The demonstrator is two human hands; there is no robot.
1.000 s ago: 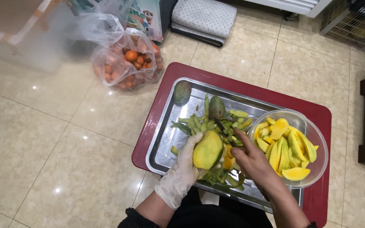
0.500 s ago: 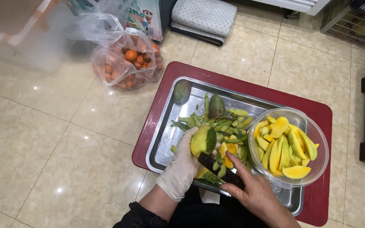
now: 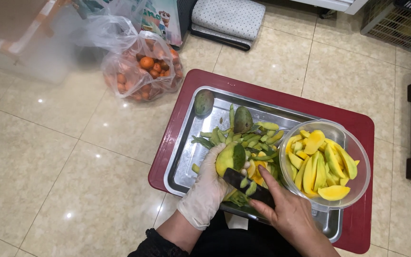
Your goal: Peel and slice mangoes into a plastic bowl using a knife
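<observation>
My left hand [image 3: 208,188], in a white glove, holds a partly peeled green mango [image 3: 230,158] over a steel tray [image 3: 186,157]. My bare right hand [image 3: 286,214] grips a dark knife [image 3: 246,184], its blade set against the underside of that mango. A heap of green peel strips [image 3: 250,140] lies in the tray around the mango. Two whole green mangoes rest at the tray's far side, one [image 3: 204,102] in the corner and one [image 3: 243,119] among the peels. A clear bowl [image 3: 357,157] of yellow mango slices sits to the right.
The steel tray lies on a red tray [image 3: 281,97] on a tiled floor [image 3: 63,152]. A plastic bag of small orange fruit [image 3: 143,69] stands at the upper left. A folded patterned mat [image 3: 227,19] and a wire crate [image 3: 398,19] are at the back.
My right hand drew back from over the peels to the near side and now holds the knife against the mango. The left hand turned the mango, its green skin now facing up.
</observation>
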